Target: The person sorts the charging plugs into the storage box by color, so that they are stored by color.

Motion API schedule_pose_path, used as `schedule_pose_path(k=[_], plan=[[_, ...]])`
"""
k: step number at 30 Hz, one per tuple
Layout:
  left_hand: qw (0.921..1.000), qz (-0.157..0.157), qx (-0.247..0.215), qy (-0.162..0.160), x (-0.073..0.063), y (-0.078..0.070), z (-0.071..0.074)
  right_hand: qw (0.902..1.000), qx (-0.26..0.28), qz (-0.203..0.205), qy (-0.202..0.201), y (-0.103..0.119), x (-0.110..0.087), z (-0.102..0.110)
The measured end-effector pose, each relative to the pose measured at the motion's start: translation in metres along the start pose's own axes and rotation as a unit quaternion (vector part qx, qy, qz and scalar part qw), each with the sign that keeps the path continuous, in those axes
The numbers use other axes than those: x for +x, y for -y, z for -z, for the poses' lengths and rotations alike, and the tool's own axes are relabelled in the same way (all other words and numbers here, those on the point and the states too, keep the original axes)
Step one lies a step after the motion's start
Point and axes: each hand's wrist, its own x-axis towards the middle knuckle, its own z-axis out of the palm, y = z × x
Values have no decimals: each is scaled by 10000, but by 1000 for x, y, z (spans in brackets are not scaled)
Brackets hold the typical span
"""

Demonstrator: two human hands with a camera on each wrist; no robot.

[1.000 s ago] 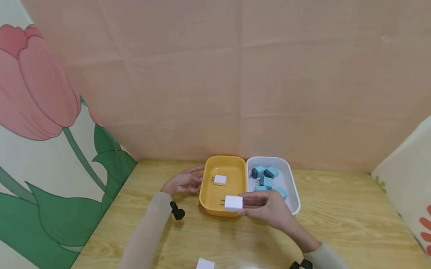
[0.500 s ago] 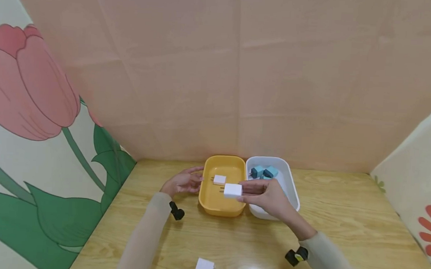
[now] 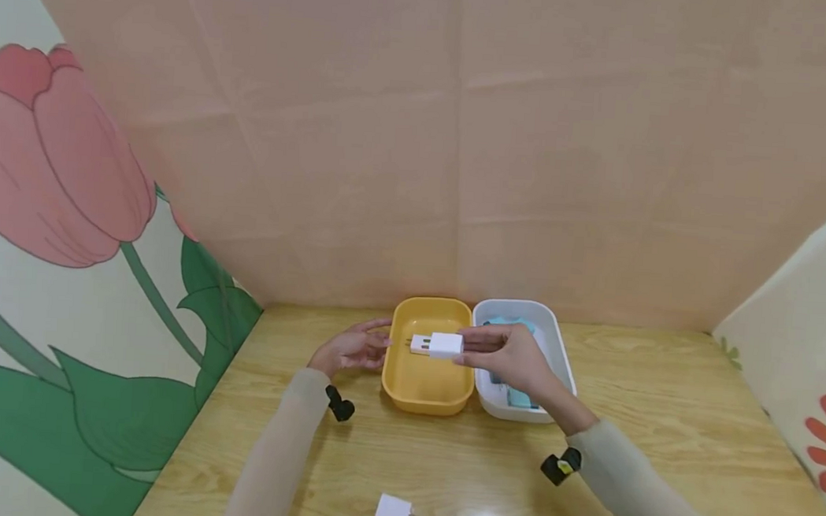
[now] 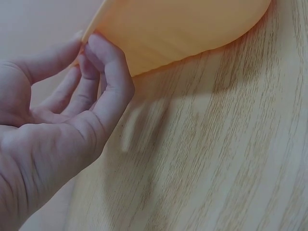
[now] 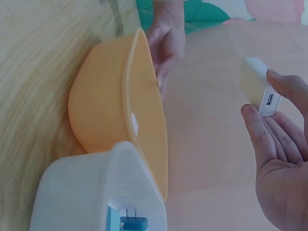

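Observation:
My right hand (image 3: 513, 359) pinches a white USB wall charger (image 3: 446, 345) above the yellow tub (image 3: 426, 393), prongs pointing left. In the right wrist view its USB port faces back toward the palm. Another white charger (image 3: 419, 344) lies in the yellow tub, partly covered in the head view by the held one. With thumb and fingers, my left hand (image 4: 72, 91) pinches the tub's left rim. A third white charger (image 3: 393, 514) lies on the table near the front.
Right beside the yellow tub stands a white tub (image 3: 565, 370) holding several blue chargers (image 5: 134, 223), partly hidden by my right hand. A cloth-covered wall (image 3: 454, 174) rises directly behind both tubs on the wooden table (image 3: 658, 431).
My right hand has moved away from me with the white charger, from the yellow tub's front edge to over its middle. My left hand has stayed at the rim.

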Motion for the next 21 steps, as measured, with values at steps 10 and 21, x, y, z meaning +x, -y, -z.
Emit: schedule_pose_path(k=[10,21], plan=[[9999,18,-45,111,0,-1,-1,9993,-310,-215,-1,6,20,0],[10000,42,-49,58,0,-1,-1,9982,-520,-294,32,-1,48,-11]])
